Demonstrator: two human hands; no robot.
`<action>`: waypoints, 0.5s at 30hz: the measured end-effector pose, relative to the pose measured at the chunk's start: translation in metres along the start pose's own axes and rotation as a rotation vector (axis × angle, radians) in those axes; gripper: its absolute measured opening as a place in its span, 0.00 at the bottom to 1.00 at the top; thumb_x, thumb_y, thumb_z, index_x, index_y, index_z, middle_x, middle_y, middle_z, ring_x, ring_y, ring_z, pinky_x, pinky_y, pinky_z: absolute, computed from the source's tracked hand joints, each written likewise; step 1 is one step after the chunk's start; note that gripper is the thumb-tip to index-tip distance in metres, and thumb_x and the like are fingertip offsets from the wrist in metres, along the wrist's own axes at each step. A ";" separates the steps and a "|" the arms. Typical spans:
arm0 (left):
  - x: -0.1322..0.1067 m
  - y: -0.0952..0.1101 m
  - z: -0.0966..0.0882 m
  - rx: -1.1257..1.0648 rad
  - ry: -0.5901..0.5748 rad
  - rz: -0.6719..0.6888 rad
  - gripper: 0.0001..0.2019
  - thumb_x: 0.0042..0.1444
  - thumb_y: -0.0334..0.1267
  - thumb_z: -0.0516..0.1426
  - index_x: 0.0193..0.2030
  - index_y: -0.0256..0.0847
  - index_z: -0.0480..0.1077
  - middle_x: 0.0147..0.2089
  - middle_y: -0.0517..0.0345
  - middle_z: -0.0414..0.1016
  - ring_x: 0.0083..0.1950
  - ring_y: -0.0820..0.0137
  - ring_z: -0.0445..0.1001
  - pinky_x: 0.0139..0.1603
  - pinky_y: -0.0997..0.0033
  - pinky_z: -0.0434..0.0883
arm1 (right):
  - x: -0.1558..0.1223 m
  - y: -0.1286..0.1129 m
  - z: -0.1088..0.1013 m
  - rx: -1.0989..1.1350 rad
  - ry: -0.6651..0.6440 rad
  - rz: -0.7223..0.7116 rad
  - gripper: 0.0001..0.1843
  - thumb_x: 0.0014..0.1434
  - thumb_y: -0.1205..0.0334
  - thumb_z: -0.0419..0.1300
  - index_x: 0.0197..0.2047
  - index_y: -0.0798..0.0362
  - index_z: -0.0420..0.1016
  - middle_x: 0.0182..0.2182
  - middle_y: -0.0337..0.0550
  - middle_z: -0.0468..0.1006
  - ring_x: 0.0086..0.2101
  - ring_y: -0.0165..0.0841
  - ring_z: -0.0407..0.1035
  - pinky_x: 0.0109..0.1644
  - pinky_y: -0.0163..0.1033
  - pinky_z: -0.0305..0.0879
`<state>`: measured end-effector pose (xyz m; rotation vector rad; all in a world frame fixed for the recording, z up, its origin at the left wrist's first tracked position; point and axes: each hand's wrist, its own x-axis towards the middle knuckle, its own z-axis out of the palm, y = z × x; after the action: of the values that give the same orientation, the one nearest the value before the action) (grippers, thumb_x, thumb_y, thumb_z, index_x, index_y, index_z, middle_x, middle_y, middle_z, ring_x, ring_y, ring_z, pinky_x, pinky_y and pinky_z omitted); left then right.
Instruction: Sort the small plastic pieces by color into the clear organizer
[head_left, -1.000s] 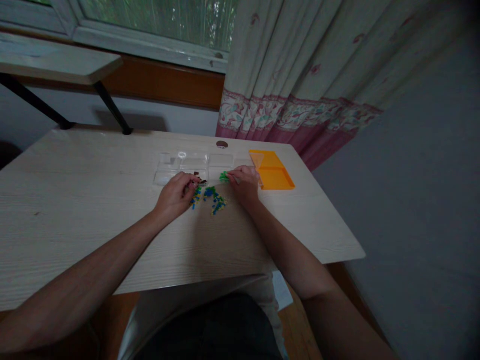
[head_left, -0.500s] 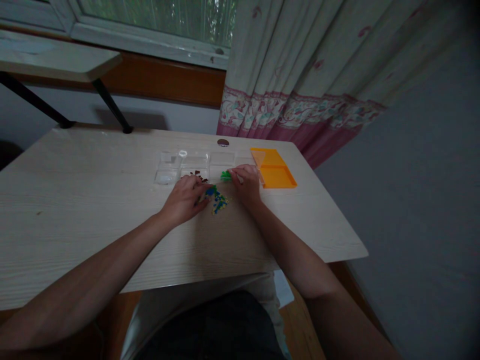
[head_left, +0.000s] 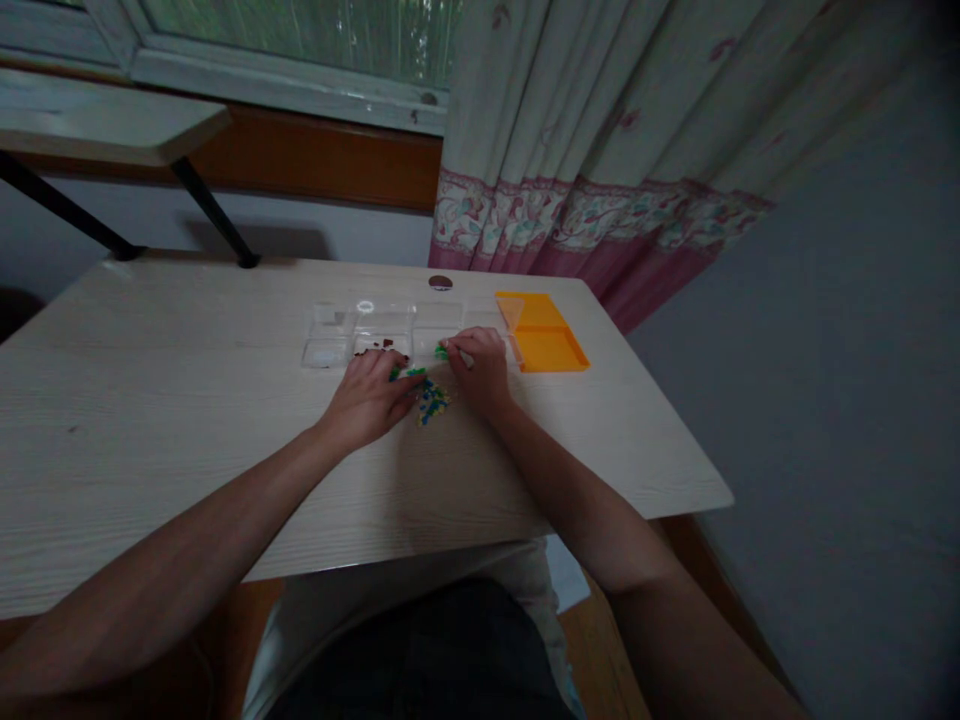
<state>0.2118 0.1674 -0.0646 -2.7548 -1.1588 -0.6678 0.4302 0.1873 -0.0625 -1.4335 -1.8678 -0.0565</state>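
A small heap of blue, green and yellow beads [head_left: 429, 397] lies on the pale wooden table [head_left: 187, 400]. My left hand [head_left: 369, 393] rests over the heap's left side, fingers curled down onto the beads. My right hand [head_left: 475, 366] is at the near edge of a clear compartment tray [head_left: 375, 332], fingertips pinched by some green beads [head_left: 441, 351]. Dark brown beads [head_left: 386, 345] sit in one tray compartment. What either hand holds is too small to see.
An orange tray [head_left: 541, 333] lies right of the clear one. A round dark spot [head_left: 440, 282] marks the table's far edge. A curtain [head_left: 600, 150] hangs behind, a window and a shelf on black legs [head_left: 112, 125] at the left.
My left hand slid right from the brown beads onto the mixed heap, covering part of it. My right hand stayed by the green beads.
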 end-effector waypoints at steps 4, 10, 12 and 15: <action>0.000 0.000 -0.002 -0.016 0.002 -0.005 0.15 0.62 0.47 0.55 0.53 0.51 0.74 0.52 0.49 0.67 0.52 0.56 0.63 0.51 0.55 0.62 | 0.000 0.001 -0.001 0.008 0.006 -0.001 0.13 0.66 0.55 0.57 0.38 0.50 0.81 0.38 0.43 0.78 0.43 0.37 0.65 0.50 0.44 0.57; 0.000 0.001 0.001 -0.049 -0.007 -0.023 0.18 0.62 0.45 0.55 0.57 0.46 0.71 0.52 0.45 0.67 0.52 0.54 0.63 0.51 0.53 0.63 | 0.001 0.003 0.003 0.014 -0.019 0.003 0.15 0.67 0.53 0.55 0.38 0.49 0.80 0.38 0.43 0.77 0.44 0.38 0.65 0.50 0.45 0.56; 0.000 0.000 0.003 -0.046 -0.018 -0.018 0.21 0.62 0.45 0.54 0.61 0.46 0.69 0.53 0.45 0.67 0.53 0.53 0.62 0.51 0.52 0.63 | 0.001 0.003 0.005 0.017 -0.016 -0.006 0.15 0.67 0.53 0.55 0.38 0.49 0.80 0.38 0.43 0.77 0.43 0.38 0.65 0.50 0.44 0.56; 0.000 -0.001 0.005 -0.055 -0.034 -0.006 0.20 0.62 0.44 0.54 0.60 0.48 0.70 0.55 0.46 0.67 0.54 0.53 0.62 0.52 0.52 0.63 | 0.002 0.003 0.005 0.017 -0.023 -0.006 0.16 0.67 0.52 0.55 0.38 0.49 0.80 0.37 0.44 0.77 0.43 0.38 0.65 0.50 0.45 0.57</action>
<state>0.2124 0.1693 -0.0691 -2.8201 -1.1726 -0.6655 0.4297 0.1922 -0.0663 -1.4222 -1.8870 -0.0270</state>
